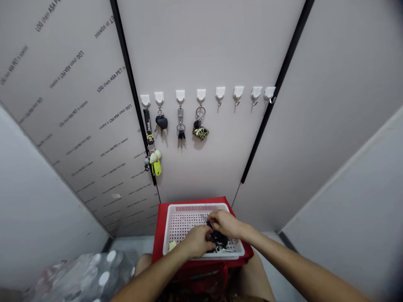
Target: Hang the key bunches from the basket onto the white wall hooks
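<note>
The left hand (197,241) and right hand (225,223) curl narrow around a black key bunch (218,240), which sits low in a white basket (201,206) inside a red crate (159,228). Fingers hide the exact grip. A close pinch on one ring, clear of the tangle, is the clean way to work a bunch like this, with the other hand steadying the rest. Ahead, white hooks (220,93) line the wall, and key sets (200,126) hang from the four leftmost, one with a lanyard.
</note>
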`<state>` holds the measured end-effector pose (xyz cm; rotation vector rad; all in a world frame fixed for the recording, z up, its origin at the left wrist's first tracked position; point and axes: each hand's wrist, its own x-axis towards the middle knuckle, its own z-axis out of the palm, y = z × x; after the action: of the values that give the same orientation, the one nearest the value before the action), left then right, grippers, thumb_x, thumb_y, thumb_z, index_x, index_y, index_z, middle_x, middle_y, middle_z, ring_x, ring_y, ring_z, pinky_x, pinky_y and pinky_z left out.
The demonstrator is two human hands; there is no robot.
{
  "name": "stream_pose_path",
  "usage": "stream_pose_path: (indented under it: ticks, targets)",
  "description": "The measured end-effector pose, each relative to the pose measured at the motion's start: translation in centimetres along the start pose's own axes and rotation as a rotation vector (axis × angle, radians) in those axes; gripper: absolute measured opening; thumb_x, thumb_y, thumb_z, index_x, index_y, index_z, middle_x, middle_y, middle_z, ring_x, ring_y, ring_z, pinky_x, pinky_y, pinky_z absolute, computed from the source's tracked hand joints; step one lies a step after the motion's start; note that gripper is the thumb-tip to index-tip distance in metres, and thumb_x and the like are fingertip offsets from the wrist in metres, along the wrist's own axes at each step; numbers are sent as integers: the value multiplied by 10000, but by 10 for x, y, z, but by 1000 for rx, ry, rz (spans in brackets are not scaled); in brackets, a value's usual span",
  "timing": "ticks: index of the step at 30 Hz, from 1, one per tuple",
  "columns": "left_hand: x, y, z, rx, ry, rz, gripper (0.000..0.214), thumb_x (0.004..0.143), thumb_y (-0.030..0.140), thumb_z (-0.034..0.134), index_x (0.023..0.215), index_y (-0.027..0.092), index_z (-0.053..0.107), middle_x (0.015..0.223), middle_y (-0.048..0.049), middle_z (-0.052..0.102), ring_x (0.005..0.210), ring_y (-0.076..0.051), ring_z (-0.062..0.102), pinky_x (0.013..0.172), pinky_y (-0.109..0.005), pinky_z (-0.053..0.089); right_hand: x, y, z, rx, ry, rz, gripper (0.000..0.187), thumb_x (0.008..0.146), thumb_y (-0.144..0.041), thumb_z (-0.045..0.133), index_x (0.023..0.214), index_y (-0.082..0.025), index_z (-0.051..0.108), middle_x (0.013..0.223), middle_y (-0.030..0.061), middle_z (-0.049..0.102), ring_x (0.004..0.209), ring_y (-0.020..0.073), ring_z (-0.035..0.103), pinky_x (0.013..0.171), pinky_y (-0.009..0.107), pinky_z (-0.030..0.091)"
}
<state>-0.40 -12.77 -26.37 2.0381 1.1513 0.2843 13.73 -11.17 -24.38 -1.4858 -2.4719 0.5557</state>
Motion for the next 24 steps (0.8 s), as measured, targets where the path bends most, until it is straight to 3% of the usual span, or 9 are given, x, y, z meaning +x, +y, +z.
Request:
stream_pose_path:
  ticks: [3,6,9,11,17,20,24]
  targets:
    - [-2,8,2,74,5,-44,309,504,229,524,808,170,531,643,-1,541,548,-114,441,483,-196,302,-2,0,-2,11,-44,-9,319,575,-103,344,798,-148,568,715,43,588,628,109,491,585,187,351]
    - [1,7,0,15,20,-49,259,493,198,521,748,161,539,569,15,513,508,-101,421,461,-191,286,-4,1,-5,34,-46,-3,307,578,-100,346,780,-145,573,698,36,585,615,104,485,573,186,347]
    - [7,3,-11,-226,117,-72,92,533,176,472,599,134,520,495,29,459,468,-77,393,457,-185,287,-6,1,-8,125,-15,23,286,588,-104,344,759,-133,572,617,19,560,541,90,454,511,183,337]
    - [10,3,-24,-473,171,-105,90,572,198,442,528,127,477,463,34,428,438,-63,379,446,-182,294,-4,-1,-11,245,19,57,278,598,-109,343,771,-126,561,578,5,534,501,80,428,473,180,325]
    - [12,15,-53,-1098,382,-78,180,529,272,530,605,135,440,542,43,458,488,-59,441,506,-200,370,8,-18,-17,783,87,13,343,601,-108,374,935,-133,452,691,2,516,574,71,456,514,184,355]
    - [11,22,-57,-1237,445,-32,216,503,273,557,603,139,418,556,46,458,522,-64,463,546,-213,384,12,-27,-21,892,155,-12,347,606,-138,423,952,-145,413,685,-8,494,570,66,459,525,191,366]
    - [9,29,-60,-1248,490,1,229,480,261,573,591,139,414,555,54,443,525,-53,447,546,-200,376,14,-37,-29,902,238,25,294,642,-211,438,926,-145,411,633,-15,476,551,71,456,513,201,376]
